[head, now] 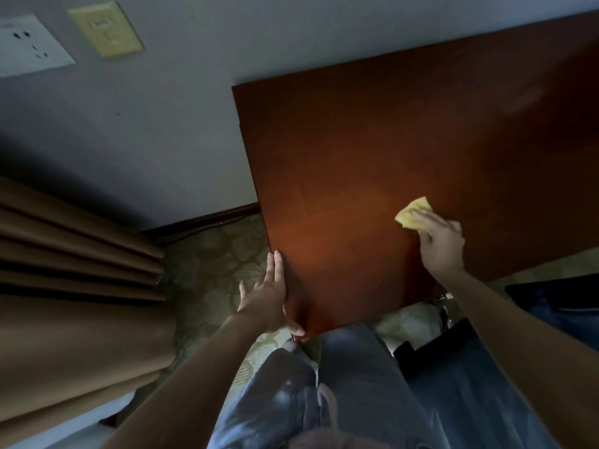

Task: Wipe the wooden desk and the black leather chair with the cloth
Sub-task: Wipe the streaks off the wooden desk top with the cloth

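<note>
Item: wooden desk point(389, 140), reddish top, against a pale wall.
Cloth point(413, 212), yellow, bunched, on the top near the front edge; right hand point(437, 241) presses it, fingers fairly straight.
Left hand point(269, 293), fingers straight, flat against the desk's left edge.
Room: brown curtain point(64, 286), patterned carpet point(214, 254), wall socket point(29, 43).

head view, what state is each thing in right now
wooden desk, glossy, cloth lying on its top
yellow cloth, crumpled, pressed onto the desk
right hand, fingers spread, pressing the cloth
left hand, open, flat against the desk's left edge
black chair, mostly hidden behind the person's legs, untouched
wall socket, nothing plugged in
brown curtain, hanging in folds
</note>
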`<state>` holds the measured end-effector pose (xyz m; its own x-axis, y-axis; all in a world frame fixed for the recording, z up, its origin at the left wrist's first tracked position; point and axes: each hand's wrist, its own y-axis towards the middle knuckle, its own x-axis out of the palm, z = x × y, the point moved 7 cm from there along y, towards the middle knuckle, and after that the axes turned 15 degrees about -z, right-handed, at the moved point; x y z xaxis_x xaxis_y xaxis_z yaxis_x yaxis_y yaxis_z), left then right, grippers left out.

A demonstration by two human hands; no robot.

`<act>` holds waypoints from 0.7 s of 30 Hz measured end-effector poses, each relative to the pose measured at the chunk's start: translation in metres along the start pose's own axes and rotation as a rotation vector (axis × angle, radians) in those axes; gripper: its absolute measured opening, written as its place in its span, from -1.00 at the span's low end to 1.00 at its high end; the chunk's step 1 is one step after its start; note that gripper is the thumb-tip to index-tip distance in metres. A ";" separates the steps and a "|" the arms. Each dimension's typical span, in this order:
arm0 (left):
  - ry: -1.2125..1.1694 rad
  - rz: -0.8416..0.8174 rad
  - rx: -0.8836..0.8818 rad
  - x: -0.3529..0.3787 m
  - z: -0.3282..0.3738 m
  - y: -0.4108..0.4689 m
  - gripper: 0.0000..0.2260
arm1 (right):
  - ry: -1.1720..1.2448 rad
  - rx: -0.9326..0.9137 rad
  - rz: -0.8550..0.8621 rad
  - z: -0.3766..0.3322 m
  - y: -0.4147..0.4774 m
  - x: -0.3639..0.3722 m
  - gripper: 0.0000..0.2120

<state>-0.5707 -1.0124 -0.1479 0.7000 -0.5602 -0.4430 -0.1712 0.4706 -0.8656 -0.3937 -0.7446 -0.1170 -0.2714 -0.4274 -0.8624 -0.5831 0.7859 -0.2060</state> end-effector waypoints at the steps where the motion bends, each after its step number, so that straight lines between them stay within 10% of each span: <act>1: 0.013 0.002 0.007 0.000 0.000 -0.001 0.37 | 0.024 0.080 0.023 0.000 0.005 0.001 -0.59; 6: 0.070 -0.003 0.058 -0.002 -0.001 -0.002 0.41 | 0.055 0.229 0.037 -0.028 0.000 0.024 -0.58; 21: 0.153 0.128 0.008 -0.015 0.012 -0.006 0.21 | -0.167 -0.554 -0.243 -0.100 -0.134 0.099 -0.39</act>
<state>-0.5722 -0.9989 -0.1331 0.5594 -0.5921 -0.5800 -0.2459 0.5497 -0.7983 -0.4191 -0.9374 -0.1281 0.0156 -0.4542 -0.8908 -0.9355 0.3078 -0.1734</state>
